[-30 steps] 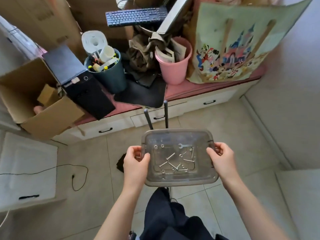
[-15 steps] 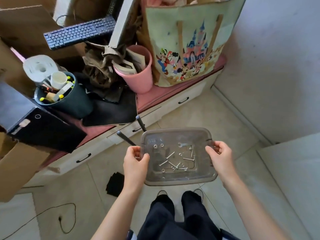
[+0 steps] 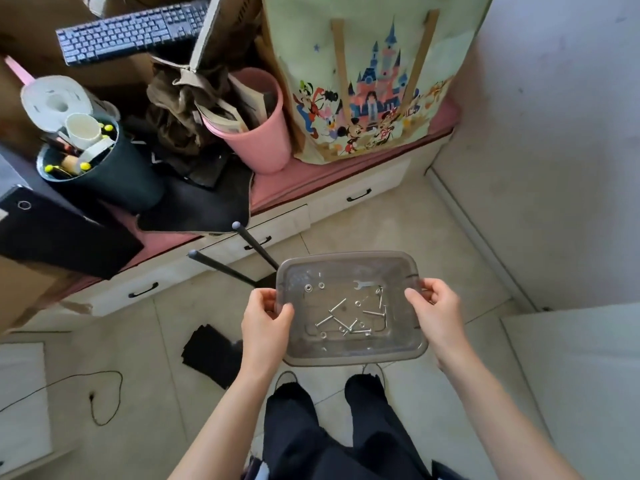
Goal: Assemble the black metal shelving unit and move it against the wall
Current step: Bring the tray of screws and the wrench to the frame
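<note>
While you stand mid-frame, your left hand (image 3: 265, 315) and right hand (image 3: 434, 308) grasp the clear tray (image 3: 349, 355) of bolts (image 3: 346, 320).

Two black rods (image 3: 242, 252) hidden at their near ends behind the clear tray (image 3: 349, 355); what they joined to could not be told. Small hardware (image 3: 346, 320) inside the tray too tiny to sort beyond screws, washers and one flat wrench (image 3: 363, 285). Fingers of the left hand (image 3: 266, 320) and right hand (image 3: 434, 311) partly concealed under the tray's rim. Shoes mostly covered by dark trouser legs (image 3: 329, 431) and by the tray. Keyboard (image 3: 131, 29) overlapped at its right end by cardboard. Black case (image 3: 52, 233) cropped at the left edge. Printed bag (image 3: 374, 81) cut off at the top. Contents of the pink bucket (image 3: 256, 133) and dark bucket (image 3: 104, 174) only partly visible.
</note>
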The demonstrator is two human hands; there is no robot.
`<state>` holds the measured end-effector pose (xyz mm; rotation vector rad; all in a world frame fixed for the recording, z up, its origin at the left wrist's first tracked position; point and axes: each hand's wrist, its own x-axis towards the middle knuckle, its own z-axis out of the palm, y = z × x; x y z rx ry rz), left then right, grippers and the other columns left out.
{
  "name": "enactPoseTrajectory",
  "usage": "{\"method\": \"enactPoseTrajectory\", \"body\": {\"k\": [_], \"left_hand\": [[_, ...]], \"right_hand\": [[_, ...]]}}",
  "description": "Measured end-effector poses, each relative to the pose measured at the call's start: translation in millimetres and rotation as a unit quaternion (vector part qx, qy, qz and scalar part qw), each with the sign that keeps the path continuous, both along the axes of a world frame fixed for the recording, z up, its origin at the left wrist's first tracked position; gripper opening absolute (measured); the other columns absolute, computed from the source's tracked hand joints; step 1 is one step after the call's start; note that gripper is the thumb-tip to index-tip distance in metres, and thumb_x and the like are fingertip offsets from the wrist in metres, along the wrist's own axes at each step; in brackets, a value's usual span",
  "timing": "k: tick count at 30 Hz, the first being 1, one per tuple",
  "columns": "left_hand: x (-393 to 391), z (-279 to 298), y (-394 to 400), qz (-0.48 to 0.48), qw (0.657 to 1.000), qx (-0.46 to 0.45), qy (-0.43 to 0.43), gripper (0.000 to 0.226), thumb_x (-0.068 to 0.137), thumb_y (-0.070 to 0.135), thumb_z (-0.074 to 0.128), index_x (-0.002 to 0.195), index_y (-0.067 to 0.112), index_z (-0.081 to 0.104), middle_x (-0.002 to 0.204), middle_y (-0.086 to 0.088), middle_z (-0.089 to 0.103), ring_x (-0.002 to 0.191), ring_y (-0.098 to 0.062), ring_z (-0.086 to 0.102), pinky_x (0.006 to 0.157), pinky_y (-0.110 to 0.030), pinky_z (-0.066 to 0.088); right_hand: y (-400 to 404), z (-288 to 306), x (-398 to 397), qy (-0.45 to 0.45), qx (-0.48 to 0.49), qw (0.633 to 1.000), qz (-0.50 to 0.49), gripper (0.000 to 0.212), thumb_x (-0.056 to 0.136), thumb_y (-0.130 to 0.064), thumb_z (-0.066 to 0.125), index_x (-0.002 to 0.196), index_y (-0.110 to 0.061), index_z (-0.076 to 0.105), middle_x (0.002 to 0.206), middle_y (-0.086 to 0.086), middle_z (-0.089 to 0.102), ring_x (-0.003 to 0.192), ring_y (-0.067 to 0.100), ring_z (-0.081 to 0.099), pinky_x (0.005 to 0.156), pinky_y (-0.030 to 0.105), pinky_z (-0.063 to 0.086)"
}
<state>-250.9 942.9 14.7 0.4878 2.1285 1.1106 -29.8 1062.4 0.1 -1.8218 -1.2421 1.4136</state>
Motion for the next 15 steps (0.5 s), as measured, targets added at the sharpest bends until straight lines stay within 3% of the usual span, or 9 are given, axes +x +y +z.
{"method": "enactPoseTrajectory", "body": {"k": [6,9,12,15], "left_hand": [[56.8,-37.0,24.4,0.017,0.999,-0.03,-0.007,0.016,0.092,0.009,0.065,0.093,0.023,0.057,0.085,0.001,0.062,0.067,0.001,0.056,0.063,-0.02,0.052],[74.5,-62.8,41.2,0.02,0.998,-0.051,-0.039,0.014,0.092,0.009,0.064,0.095,0.021,0.056,0.089,-0.004,0.064,0.078,-0.014,0.06,0.073,-0.034,0.054],[82.4,-95.6,55.6,-0.002,0.995,-0.077,-0.058,0.014,0.092,0.008,0.063,0.096,0.019,0.055,0.09,-0.007,0.064,0.081,-0.02,0.062,0.075,-0.037,0.054],[80.3,-136.2,64.4,-0.043,0.993,-0.096,-0.056,0.016,0.093,0.009,0.064,0.094,0.02,0.053,0.087,-0.007,0.062,0.076,-0.016,0.058,0.066,-0.026,0.05]], "right_hand": [[44.9,-28.1,44.2,-0.008,-0.013,0.999,0.03,0.014,0.09,-0.01,0.066,0.102,-0.015,0.062,0.085,-0.001,0.063,0.076,0.013,0.057,0.074,0.028,0.047],[60.9,-51.1,53.7,-0.001,-0.038,0.999,-0.014,0.013,0.09,-0.004,0.065,0.098,-0.013,0.062,0.082,-0.001,0.062,0.071,0.01,0.055,0.066,0.021,0.044],[71.1,-82.4,60.6,-0.009,-0.056,0.997,-0.05,0.013,0.088,-0.002,0.065,0.094,-0.014,0.063,0.08,-0.001,0.063,0.072,0.012,0.056,0.069,0.023,0.045],[76.1,-122.3,67.7,-0.019,-0.071,0.996,-0.06,0.013,0.088,-0.002,0.066,0.096,-0.012,0.063,0.081,0.0,0.063,0.076,0.017,0.058,0.079,0.033,0.047]]}}
